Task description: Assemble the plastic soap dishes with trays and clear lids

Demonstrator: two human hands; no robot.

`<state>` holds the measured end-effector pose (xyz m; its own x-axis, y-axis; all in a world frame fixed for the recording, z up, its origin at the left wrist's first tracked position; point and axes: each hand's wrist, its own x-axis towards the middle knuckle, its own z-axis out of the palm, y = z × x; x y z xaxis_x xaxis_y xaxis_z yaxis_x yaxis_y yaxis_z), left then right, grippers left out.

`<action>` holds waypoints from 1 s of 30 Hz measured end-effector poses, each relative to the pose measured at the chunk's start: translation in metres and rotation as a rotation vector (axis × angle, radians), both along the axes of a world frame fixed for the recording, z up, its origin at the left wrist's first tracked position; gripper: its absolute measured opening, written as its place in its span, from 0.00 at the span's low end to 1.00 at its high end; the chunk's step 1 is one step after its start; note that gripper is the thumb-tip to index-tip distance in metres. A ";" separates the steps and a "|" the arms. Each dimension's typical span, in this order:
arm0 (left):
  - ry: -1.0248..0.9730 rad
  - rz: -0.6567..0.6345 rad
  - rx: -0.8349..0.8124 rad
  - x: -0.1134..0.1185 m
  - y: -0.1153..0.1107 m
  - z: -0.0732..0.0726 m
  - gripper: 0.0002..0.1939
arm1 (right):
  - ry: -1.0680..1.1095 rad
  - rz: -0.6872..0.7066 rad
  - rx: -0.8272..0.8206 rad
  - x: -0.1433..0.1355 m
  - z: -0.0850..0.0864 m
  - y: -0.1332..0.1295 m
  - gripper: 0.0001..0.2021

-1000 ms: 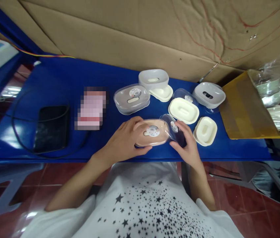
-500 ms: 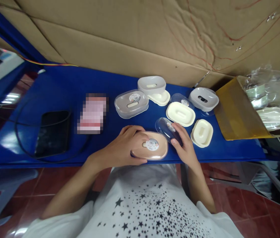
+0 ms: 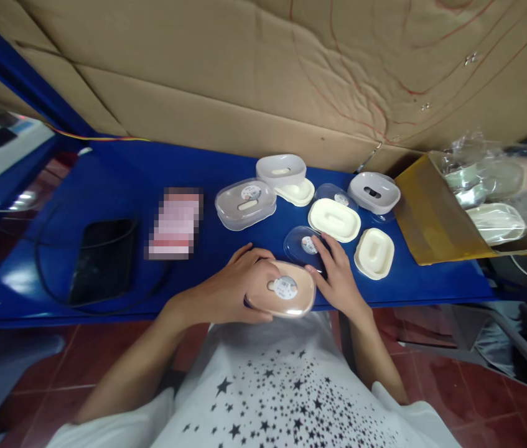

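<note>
At the near edge of the table (image 3: 104, 177), we are gripping the peach case (image 3: 297, 303) in our left hand (image 3: 239, 286), its long axis running roughly left-right, while our right hand (image 3: 340, 281), fingers loosely spread, is touching the clear lid (image 3: 297, 247) just beyond.

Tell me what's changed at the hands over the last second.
The right hand has lowered the clear lid from a tilt onto the table and loosened its grip, fingers still over it. The left hand, still holding the peach box, has drawn it toward the table's near edge. The grey boxes and cream trays stayed put.
</note>
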<state>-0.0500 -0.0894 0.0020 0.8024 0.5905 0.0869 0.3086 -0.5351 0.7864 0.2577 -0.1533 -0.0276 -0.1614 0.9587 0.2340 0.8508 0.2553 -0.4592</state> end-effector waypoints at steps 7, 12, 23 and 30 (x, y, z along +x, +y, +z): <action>-0.001 -0.009 0.004 0.000 0.000 -0.002 0.35 | 0.000 0.007 0.014 0.001 -0.001 0.000 0.34; -0.015 -0.008 -0.006 -0.001 0.000 -0.005 0.36 | -0.003 0.012 0.014 0.002 0.000 0.000 0.34; -0.011 0.002 -0.010 0.000 0.000 -0.005 0.37 | -0.002 0.017 0.017 0.002 0.000 0.000 0.35; 0.011 0.001 -0.008 0.000 0.000 -0.003 0.37 | 0.004 0.016 0.007 0.001 0.002 0.000 0.34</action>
